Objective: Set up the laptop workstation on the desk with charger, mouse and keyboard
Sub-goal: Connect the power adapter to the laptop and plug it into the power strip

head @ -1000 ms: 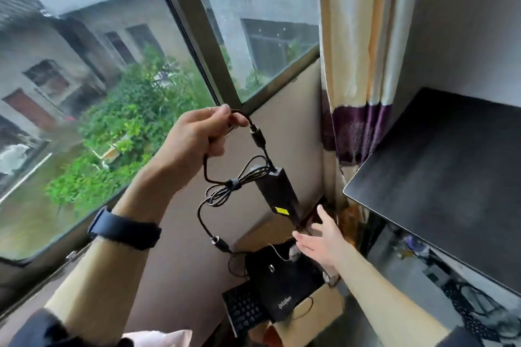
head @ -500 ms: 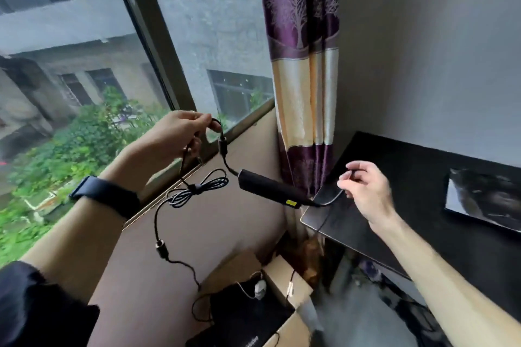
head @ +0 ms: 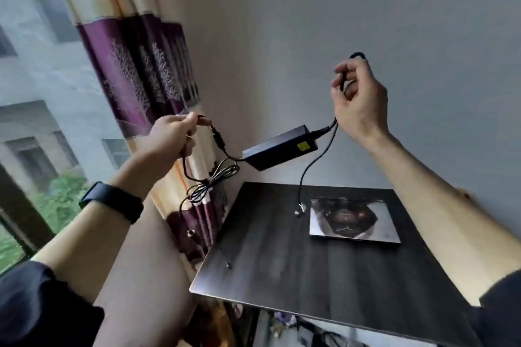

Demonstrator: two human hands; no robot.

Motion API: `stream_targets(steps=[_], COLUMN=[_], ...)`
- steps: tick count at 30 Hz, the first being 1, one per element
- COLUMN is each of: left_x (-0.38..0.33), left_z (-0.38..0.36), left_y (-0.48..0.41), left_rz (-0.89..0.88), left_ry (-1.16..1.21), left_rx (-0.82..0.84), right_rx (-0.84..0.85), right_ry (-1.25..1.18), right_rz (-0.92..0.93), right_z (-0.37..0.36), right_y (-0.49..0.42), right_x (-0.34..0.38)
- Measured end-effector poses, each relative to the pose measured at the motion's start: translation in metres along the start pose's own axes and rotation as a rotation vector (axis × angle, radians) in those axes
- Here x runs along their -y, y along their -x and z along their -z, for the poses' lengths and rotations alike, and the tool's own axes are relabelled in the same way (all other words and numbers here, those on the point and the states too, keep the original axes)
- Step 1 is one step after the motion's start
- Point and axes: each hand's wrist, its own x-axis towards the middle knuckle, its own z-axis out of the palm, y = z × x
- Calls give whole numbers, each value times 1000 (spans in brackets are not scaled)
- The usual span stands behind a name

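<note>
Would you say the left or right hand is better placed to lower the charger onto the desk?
Probably the right hand: it holds the cable above the desk, with the charger hanging beside it. The left hand is off the desk's edge, by the curtain.

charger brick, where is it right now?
In the head view the charger brick hangs mid-frame in the air above the dark desk, strung by its cables between the left hand and the raised right hand.

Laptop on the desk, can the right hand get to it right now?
Probably, but not freely: the right hand is pinching the charger cable above the desk. Nothing lies between it and the laptop, which lies closed below.
</note>
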Motion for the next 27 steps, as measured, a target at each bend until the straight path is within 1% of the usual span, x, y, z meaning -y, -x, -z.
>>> stream_targets(steps=[3, 7, 12, 15, 19, 23, 27], left_x=[-8, -2, 1, 5, 21, 57, 94], left_z=[-78, -164, -267, -313, -359, -397, -428], left_y=[-19, -37, -55, -73, -97, -123, -159], left_rz=[-2, 25, 92, 124, 119, 93, 121], left_ry=[101, 182, 166, 92, -25, -144, -213], left_rx=[25, 36, 104, 126, 181, 243, 327], right_rx=[22, 73, 50, 47, 50, 84, 137], right_ry=[70, 179, 284, 290, 335, 355, 425], right_rz=[-15, -65, -148, -200, -279, -394, -503], right_z=[68, 136, 198, 211, 213, 207, 196], right_y=[-23, -45, -67, -77, -74, -54, -45], right_x=[-55, -124, -218, -268, -332, -393, -452])
